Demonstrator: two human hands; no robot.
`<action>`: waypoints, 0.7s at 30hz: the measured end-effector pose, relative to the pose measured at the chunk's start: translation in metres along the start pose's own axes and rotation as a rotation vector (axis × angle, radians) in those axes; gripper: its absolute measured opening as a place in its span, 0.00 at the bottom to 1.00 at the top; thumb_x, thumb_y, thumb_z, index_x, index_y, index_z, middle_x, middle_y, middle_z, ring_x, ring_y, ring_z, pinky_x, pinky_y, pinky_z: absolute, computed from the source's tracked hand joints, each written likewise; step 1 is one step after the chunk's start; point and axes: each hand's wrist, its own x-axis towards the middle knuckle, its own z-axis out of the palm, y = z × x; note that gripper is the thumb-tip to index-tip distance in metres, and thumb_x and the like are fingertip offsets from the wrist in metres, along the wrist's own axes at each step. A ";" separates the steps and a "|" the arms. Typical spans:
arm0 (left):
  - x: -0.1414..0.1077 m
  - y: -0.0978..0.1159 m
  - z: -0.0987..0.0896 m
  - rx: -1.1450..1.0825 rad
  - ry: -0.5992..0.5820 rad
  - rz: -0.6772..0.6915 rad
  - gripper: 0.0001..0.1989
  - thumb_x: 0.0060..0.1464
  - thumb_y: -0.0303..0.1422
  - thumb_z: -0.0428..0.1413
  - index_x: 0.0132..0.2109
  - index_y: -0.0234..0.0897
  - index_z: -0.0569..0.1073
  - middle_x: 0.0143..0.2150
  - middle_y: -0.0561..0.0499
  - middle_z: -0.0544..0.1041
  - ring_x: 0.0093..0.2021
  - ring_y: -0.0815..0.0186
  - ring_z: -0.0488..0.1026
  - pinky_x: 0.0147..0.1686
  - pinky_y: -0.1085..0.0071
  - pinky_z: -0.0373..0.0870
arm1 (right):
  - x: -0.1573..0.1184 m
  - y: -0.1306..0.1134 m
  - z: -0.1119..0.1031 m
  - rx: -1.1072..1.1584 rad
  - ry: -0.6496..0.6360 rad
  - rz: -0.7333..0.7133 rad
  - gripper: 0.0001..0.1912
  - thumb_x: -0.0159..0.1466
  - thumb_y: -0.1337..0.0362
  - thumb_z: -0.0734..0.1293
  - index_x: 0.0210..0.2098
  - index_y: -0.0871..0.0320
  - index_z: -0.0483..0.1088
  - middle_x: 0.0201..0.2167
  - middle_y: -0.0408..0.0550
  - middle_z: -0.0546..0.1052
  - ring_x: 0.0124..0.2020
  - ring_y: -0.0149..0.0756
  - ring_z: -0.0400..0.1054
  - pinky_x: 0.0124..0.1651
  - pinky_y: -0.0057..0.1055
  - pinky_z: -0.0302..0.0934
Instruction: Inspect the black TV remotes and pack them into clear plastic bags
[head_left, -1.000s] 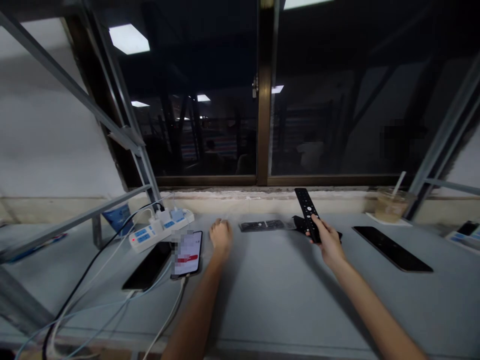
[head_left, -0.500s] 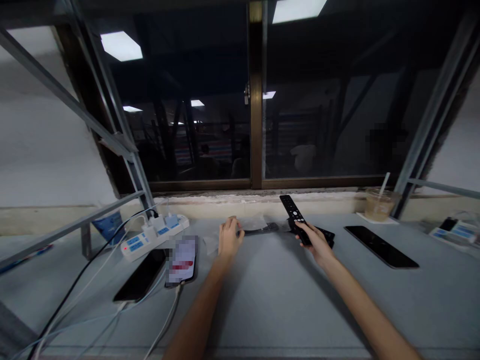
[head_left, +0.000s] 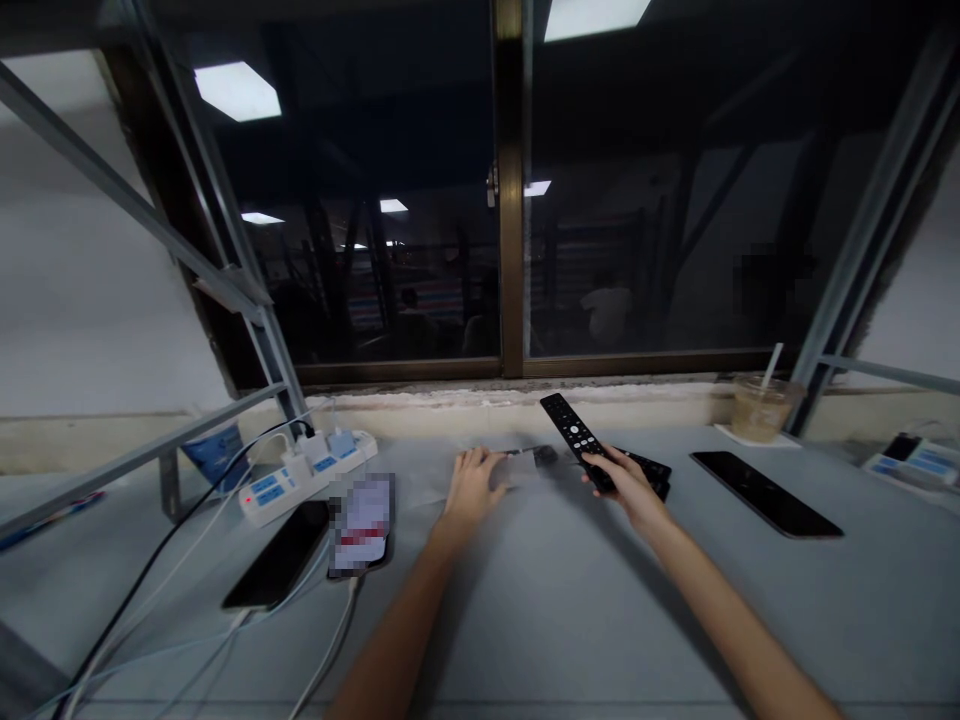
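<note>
My right hand [head_left: 626, 485] is closed round the lower end of a black remote control [head_left: 574, 430], whose far end points up and to the left. Other dark, flat objects [head_left: 651, 468] lie just beyond and beside that hand. Left of centre, my left hand [head_left: 474, 485] rests low over the table, its thumb apart from the fingers. A clear plastic wrapper and a thin dark item [head_left: 544, 456] lie by its fingertips; whether the fingers grip any of this is hidden.
A white power strip [head_left: 307, 478], a dark phone [head_left: 281, 555] and a lit phone [head_left: 363, 524] with cables are at the left. At the right lie a black phone [head_left: 765, 493] and a drink cup [head_left: 759, 408]. Metal frame posts flank the window.
My left hand has shifted slightly right and its fingers have spread over the wrapper. The remote in my right hand has moved a little left and lower.
</note>
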 end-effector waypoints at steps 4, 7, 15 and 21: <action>0.000 0.004 0.004 0.007 -0.059 0.061 0.11 0.55 0.29 0.49 0.44 0.42 0.72 0.46 0.50 0.70 0.49 0.63 0.64 0.51 0.64 0.56 | -0.004 -0.003 0.003 -0.093 -0.011 -0.038 0.27 0.45 0.60 0.71 0.44 0.59 0.70 0.33 0.47 0.76 0.23 0.30 0.69 0.17 0.22 0.59; 0.002 0.002 0.003 0.007 -0.041 0.045 0.11 0.56 0.26 0.48 0.41 0.41 0.73 0.45 0.50 0.71 0.47 0.64 0.65 0.50 0.65 0.57 | -0.006 -0.004 0.003 -0.134 0.005 -0.103 0.29 0.44 0.58 0.72 0.46 0.60 0.71 0.30 0.47 0.77 0.22 0.31 0.69 0.18 0.22 0.59; 0.003 -0.005 0.000 -0.045 0.077 0.038 0.16 0.49 0.17 0.46 0.41 0.39 0.68 0.42 0.51 0.71 0.47 0.65 0.65 0.49 0.65 0.56 | -0.003 -0.003 -0.001 -0.118 0.080 -0.255 0.30 0.46 0.54 0.71 0.46 0.61 0.72 0.28 0.48 0.76 0.22 0.30 0.67 0.18 0.23 0.57; 0.003 0.001 0.000 -0.056 0.032 0.038 0.19 0.44 0.14 0.44 0.39 0.38 0.65 0.39 0.52 0.72 0.45 0.65 0.66 0.49 0.66 0.55 | 0.000 0.000 -0.002 -0.115 0.205 -0.369 0.29 0.49 0.53 0.70 0.47 0.62 0.71 0.22 0.46 0.73 0.21 0.31 0.64 0.17 0.25 0.56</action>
